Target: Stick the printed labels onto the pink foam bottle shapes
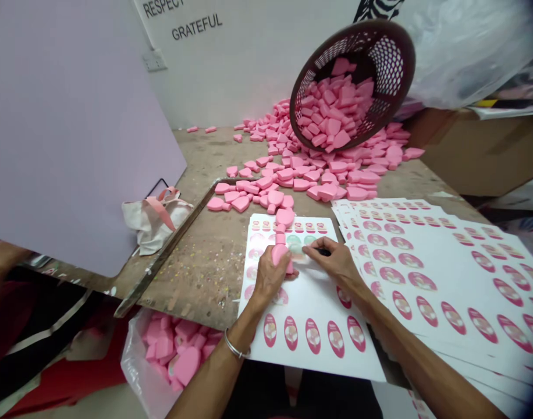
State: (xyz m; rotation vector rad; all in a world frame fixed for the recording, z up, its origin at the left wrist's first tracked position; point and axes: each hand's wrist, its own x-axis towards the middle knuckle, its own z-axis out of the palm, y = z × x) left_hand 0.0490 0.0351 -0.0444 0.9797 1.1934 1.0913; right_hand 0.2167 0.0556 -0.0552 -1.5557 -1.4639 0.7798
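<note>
My left hand [272, 270] is closed around a pink bottle-shaped piece [281, 256], its narrow neck pointing away from me. Just beyond that neck, another pink piece [285, 217] lies over the top of the sticker sheet [319, 302]. Fingertips of my right hand [330, 259] pinch the edge of a pale, blurred oval sticker [297, 250] beside the held piece. Something small and dark [324, 252] shows in the right hand; its kind is unclear. Pink oval stickers [313, 336] line the sheet's near edge, and part of the sheet is hidden under both hands.
A brown basket [298, 116] lies tipped, with pink pieces spilling across the table [196, 256]. Sticker sheets [458, 273] are stacked right. A wooden strip [170, 244] and cloth bag [155, 224] sit left. Below hangs a plastic bag [138, 355] of pink pieces. Another person's hand [4, 256] shows far left.
</note>
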